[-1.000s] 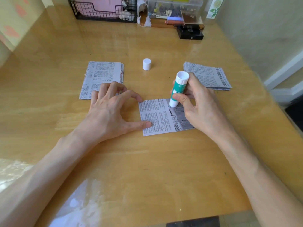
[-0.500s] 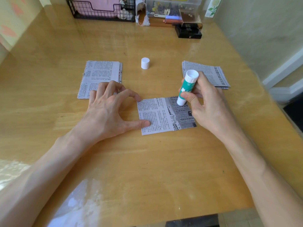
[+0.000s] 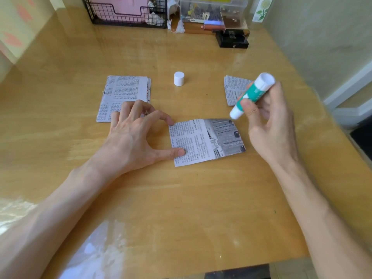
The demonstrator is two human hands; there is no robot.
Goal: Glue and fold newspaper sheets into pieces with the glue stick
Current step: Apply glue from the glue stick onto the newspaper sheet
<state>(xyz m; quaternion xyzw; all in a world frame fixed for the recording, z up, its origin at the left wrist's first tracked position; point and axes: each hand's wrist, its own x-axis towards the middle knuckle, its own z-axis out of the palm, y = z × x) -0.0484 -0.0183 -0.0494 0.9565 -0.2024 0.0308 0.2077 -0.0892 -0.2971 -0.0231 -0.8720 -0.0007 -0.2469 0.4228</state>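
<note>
Head view. A folded newspaper sheet (image 3: 205, 141) lies flat in the middle of the table (image 3: 181, 198), well in from its near edge. The left hand (image 3: 138, 135) rests beside it with fingers spread and arched. The thumb tip lies on the sheet's left edge and the forefinger tip touches its far left corner, probably to stop the thin paper sliding or lifting under the glue. It grips nothing.

The right hand (image 3: 269, 125) holds the glue stick (image 3: 252, 95), thumb and fingers wrapped round its green barrel. The stick is tilted, its uncapped end pointing down and left just beyond the sheet's far right corner and clear of the paper. Its cap (image 3: 179, 78) stands upright farther back, near the table's centre, within easy reach for closing.

One stack of folded pieces (image 3: 124, 91) lies toward the left edge, partly under the left fingers. Another stack (image 3: 233, 89) lies toward the right edge, partly behind the stick. I can't tell which is finished work. A wire basket (image 3: 124, 13) and boxes line the far edge.

Half a second ago the stick's end was on the sheet's far edge. Now it has lifted and swung right, uncovering the dark printed part. The left hand has not shifted. The gluing stroke looks finished, and folding likely comes next.
</note>
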